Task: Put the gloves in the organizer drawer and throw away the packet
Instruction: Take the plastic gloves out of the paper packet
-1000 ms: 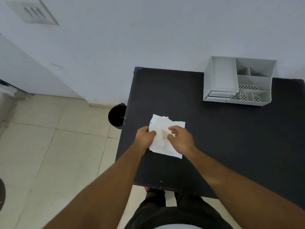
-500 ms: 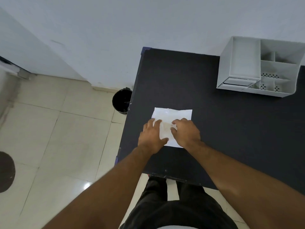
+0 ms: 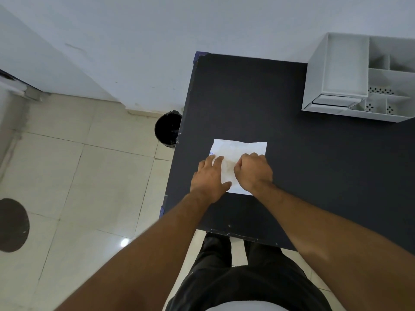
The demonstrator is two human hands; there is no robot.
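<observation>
Flat white paper packet (image 3: 240, 151) on black tabletop (image 3: 314, 167), left hand (image 3: 210, 177) spread flat on its left edge, right hand (image 3: 253, 171) curled, pinching its middle

organizer (image 3: 368, 86) edge-cropped (right side)

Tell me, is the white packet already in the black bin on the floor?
No, the white packet lies flat on the black table under both hands, while the bin stands on the floor beside it.

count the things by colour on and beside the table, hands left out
white: 2, packet and organizer
black: 2, table and bin
total: 4
</observation>
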